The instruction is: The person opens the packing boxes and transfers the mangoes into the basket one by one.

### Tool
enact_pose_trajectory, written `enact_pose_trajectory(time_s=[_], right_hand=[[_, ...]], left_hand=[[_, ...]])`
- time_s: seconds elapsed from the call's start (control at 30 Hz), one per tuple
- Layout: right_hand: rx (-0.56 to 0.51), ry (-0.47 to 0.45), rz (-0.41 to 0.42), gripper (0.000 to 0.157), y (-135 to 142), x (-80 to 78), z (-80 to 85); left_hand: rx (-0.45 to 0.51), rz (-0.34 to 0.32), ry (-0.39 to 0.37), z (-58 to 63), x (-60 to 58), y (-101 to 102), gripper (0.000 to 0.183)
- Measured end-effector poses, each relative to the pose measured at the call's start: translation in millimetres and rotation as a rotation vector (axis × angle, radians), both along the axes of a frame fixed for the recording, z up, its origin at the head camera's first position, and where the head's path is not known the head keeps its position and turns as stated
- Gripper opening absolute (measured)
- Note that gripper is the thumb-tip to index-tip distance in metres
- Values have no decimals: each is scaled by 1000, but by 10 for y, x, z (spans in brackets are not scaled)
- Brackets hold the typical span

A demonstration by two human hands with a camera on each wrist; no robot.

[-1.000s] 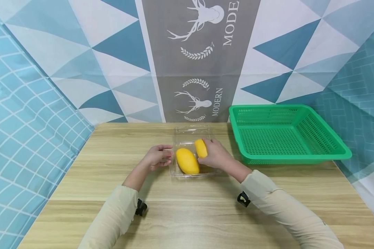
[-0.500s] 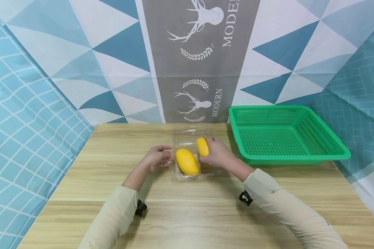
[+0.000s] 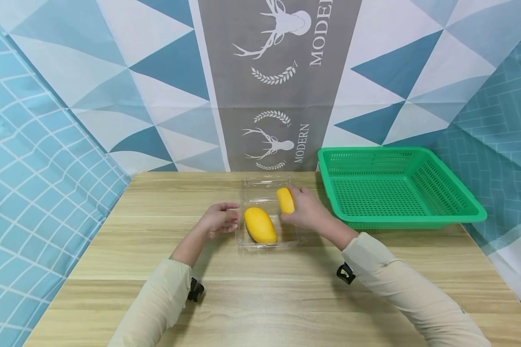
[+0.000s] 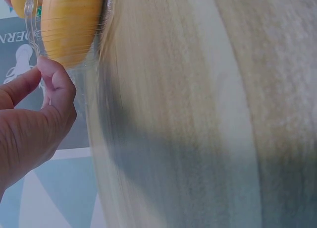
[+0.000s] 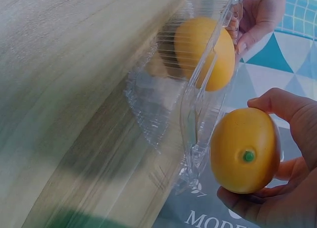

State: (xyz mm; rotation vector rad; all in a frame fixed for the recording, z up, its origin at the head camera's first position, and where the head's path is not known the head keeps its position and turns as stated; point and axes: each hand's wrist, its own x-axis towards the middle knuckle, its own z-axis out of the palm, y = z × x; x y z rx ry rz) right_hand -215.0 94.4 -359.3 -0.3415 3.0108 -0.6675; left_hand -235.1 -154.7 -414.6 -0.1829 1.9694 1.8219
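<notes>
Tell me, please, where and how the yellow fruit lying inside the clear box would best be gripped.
Probably around the middle of the yellow fruit, from above, spanning its narrower width: it is a long oval, and the clear box is open on top, with room at the fruit's right.

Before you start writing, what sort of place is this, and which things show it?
Probably an indoor corner staged for tabletop demonstrations: wrinkled printed sheets back and flank a wood-grain table, which bears a green basket and a clear container.
</notes>
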Motion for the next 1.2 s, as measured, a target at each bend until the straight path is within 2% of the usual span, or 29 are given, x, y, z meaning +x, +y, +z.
enact_pose_trajectory(time_s=[0.37,1.2], right_hand=[[3,13,-14,87,58,11,72],[19,57,-17,85,214,-52,105]], left_hand=[[-3,-3,-6,7,8,-9,44],[-15,5,14,-17,13,-9,45]])
